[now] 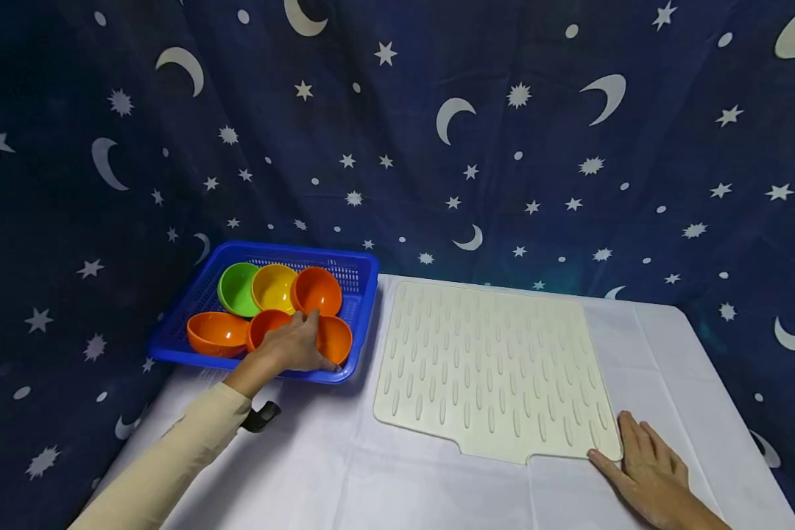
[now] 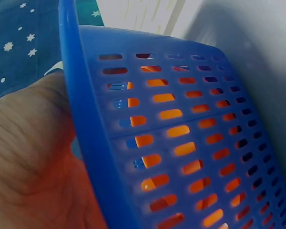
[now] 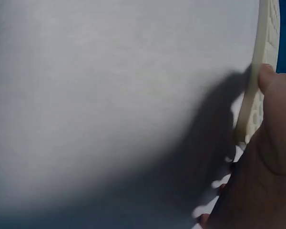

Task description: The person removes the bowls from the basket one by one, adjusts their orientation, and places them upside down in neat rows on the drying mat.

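My left hand (image 1: 294,346) reaches into the blue basket (image 1: 369,294) and lies over the front-right orange bowl (image 1: 335,340). The thumb is at its near side, the other fingers towards its far left; their tips are partly hidden. In the left wrist view, the hand (image 2: 28,157) is behind the slotted basket wall (image 2: 157,124), with orange showing through. My right hand (image 1: 652,471) lies with fingers extended at the near-right corner of a cream ridged mat (image 1: 490,368), its thumb touching the edge.
The basket also holds a green bowl (image 1: 237,290), a yellow bowl (image 1: 273,287) and more orange bowls (image 1: 215,335). A white cloth (image 1: 397,478) covers the table. A dark blue curtain (image 1: 397,132) with moons and stars hangs behind.
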Tool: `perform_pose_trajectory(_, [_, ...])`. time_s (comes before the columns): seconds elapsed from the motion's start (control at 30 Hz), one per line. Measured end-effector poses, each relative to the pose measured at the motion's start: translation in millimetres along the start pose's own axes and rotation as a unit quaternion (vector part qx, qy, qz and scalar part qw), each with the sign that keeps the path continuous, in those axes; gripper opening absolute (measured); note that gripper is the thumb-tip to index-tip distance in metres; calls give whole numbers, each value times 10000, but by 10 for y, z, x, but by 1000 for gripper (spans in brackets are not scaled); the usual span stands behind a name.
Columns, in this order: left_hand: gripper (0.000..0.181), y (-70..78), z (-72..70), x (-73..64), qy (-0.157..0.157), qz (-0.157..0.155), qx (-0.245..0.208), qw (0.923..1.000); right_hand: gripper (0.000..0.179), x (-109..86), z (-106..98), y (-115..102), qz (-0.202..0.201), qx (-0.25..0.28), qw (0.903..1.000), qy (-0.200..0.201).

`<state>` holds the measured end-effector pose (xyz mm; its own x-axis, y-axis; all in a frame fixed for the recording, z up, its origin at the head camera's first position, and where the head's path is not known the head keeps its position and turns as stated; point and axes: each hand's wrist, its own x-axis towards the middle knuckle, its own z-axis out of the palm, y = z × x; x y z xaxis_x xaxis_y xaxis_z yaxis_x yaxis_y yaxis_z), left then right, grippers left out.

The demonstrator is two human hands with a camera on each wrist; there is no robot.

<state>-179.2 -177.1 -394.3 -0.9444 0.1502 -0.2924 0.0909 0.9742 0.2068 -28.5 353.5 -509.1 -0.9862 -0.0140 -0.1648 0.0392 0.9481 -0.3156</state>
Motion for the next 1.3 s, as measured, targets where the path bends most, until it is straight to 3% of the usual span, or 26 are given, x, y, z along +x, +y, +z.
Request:
perform_pose_trajectory(0.27, [115, 104, 25, 137, -277, -116, 508, 9983, 92, 18, -145, 13, -177, -56, 9995, -252])
perform_pose_trajectory(0.53, [100, 42, 30, 157, 0, -257, 348, 9991, 91, -12, -84, -5, -42, -280, 9994, -194])
perform_pose_trajectory(0.67, [101, -40, 17, 78, 401, -164, 239, 9988, 92, 9, -37, -29, -46, -422, 9990, -134])
perform_pose_trajectory(0.83, [108, -87, 7, 9, 1190, -100, 150, 9927, 91, 46, -43, -23, -162, -449, 9988, -56])
perform_pose_trajectory(1.03, [113, -81, 24, -34, 2045, 27, -15, 9789, 89, 63, -40, -24, -232, -554, 9982, 72])
perform_pose_trajectory(1.17, [115, -9, 45, -39, 2433, 255, 40, 9696, 91, 0, -10, -10, -43, -489, 9988, 3])
perform_pose_trajectory(1.3, [112, -11, 35, -91, 2843, 311, -34, 9582, 98, 65, 28, -38, 92, -574, 9982, -155])
